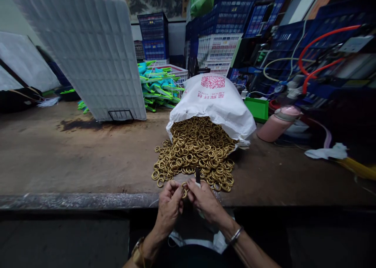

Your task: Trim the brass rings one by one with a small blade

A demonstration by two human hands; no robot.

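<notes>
A gold-coloured ring (184,190) is held upright between my two hands, just in front of the table's near edge. My left hand (169,199) pinches its left side between thumb and fingers. My right hand (205,200) is closed around a slim knife-like tool (197,175) with a dark flat blade pointing up; its grip is mostly hidden in the palm. The right thumb and fingertip also touch the ring's right side. Right beyond my hands lies a heap of similar rings (194,158), spilling from the mouth of a white woven sack (214,99) with red print.
A tall white quilted panel (96,60) stands at the left of the brown table (88,162). Behind are green and blue plastic pieces (160,84) and stacked crates (220,47). A pink bottle (277,123), a green tray (256,108) and red hoses (308,53) are on the right.
</notes>
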